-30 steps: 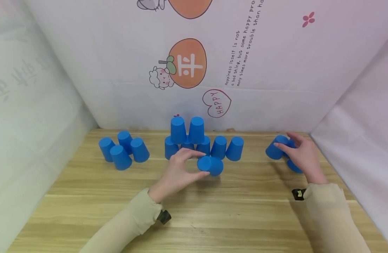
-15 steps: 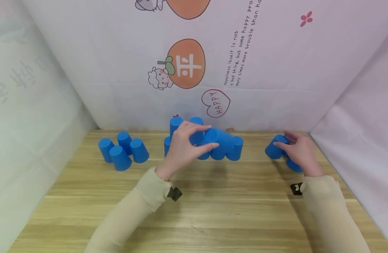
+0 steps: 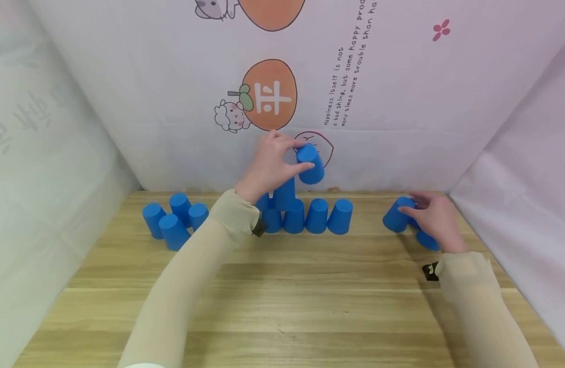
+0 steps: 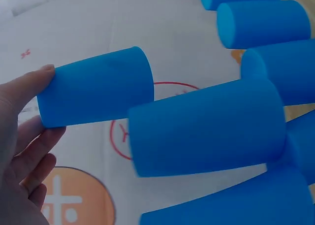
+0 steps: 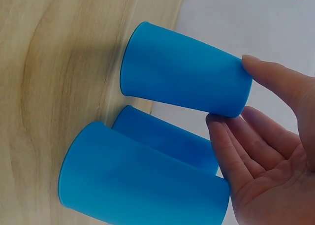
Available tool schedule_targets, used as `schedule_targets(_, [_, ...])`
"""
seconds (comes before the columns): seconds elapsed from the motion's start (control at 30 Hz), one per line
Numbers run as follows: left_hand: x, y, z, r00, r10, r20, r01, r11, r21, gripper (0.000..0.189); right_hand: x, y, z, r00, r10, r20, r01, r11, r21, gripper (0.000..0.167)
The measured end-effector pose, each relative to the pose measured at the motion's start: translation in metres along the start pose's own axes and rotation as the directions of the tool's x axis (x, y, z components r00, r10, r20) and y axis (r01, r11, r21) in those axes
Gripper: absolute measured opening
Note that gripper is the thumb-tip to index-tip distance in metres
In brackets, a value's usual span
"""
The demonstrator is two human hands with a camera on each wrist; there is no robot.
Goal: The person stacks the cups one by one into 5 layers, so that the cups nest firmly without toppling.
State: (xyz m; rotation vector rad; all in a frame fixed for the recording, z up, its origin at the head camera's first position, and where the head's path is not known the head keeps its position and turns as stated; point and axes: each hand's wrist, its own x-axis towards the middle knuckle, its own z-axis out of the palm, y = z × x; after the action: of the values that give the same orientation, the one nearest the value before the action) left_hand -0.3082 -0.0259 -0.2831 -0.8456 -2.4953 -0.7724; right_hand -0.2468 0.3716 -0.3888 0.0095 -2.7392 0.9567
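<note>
My left hand (image 3: 269, 166) pinches an upside-down blue cup (image 3: 312, 171) between thumb and fingers near its base end. In the head view that cup is raised, to the upper right of a stacked cup (image 3: 284, 194). Below runs a row of inverted cups (image 3: 316, 216); my left hand and sleeve hide part of the stack. At the right, my right hand (image 3: 436, 220) holds another blue cup (image 5: 184, 72) by its narrow end, thumb on one side and fingers on the other. Two more cups (image 5: 142, 178) stand beside it, partly behind the hand in the head view.
Several inverted blue cups (image 3: 174, 232) stand in a cluster on the left of the wooden table (image 3: 310, 301). White printed cloth (image 3: 172, 102) rises behind the table, with cloth walls on both sides. My left forearm crosses in front of the left cluster's edge.
My left hand has lifted its cup from in front of the row, up and away past the second tier. My right hand stays at the right with its cup, nearly unmoved.
</note>
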Motion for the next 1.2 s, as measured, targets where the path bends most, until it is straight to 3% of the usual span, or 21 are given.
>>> schedule_targets(0.3, [-0.004,-0.007,0.034,0.992,-0.027,0.122,0.023,0.999,0.031,0.059,0.0,-0.002,0.0,1.0,-0.014,0.017,0.014,1.0,-0.015,0.06])
schedule_targets(0.73, [-0.008,-0.008,0.045,0.972,-0.025,0.232,-0.017,0.984,0.178,0.06,-0.001,-0.008,-0.003,1.0,0.001,0.008,-0.001,1.0,-0.015,0.064])
schedule_targets(1.03, [-0.008,-0.009,0.047,0.967,-0.032,0.251,-0.015,0.983,0.182,0.061,-0.004,-0.053,-0.019,0.998,0.045,-0.046,-0.04,0.994,0.105,0.071])
schedule_targets(1.2, [-0.008,-0.008,0.046,0.968,-0.023,0.249,-0.016,0.988,0.151,0.06,-0.01,-0.08,-0.024,0.997,0.011,-0.079,0.0,0.989,0.145,0.069])
